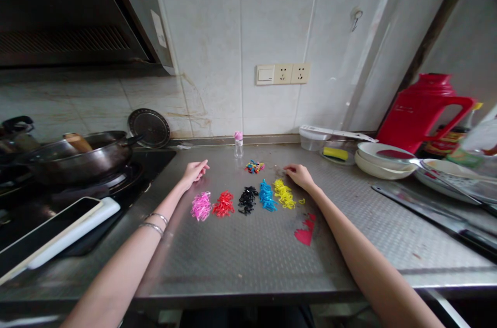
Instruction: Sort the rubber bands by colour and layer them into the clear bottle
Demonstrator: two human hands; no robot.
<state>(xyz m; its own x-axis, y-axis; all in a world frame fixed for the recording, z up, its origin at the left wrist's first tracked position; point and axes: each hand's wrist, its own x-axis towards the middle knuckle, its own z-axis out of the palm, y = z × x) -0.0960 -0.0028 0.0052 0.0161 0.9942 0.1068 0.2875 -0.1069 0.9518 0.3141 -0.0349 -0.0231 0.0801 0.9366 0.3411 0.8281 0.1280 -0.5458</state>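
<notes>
My left hand (pixel 195 173) rests on its side on the steel counter, fingers loosely bent and a little apart, nothing visible in it. My right hand (pixel 300 176) lies opposite, fingers loosely bent, also with nothing visible in it. Between them is a small mixed pile of coloured rubber bands (pixel 254 166). Nearer to me are sorted piles of small bands: pink (pixel 201 206), red (pixel 223 204), black (pixel 247 199), blue (pixel 267 196) and yellow (pixel 284 194). Behind the mixed pile stands a small clear bottle with a pink cap (pixel 238 145).
On the left, a pan (pixel 83 154) sits on the stove, with a phone on a white block (pixel 73 229) in front. To the right are a sponge (pixel 335 154), bowls (pixel 382 166), a knife (pixel 430 211) and a red thermos (pixel 417 110). A red patch (pixel 305 231) marks the counter.
</notes>
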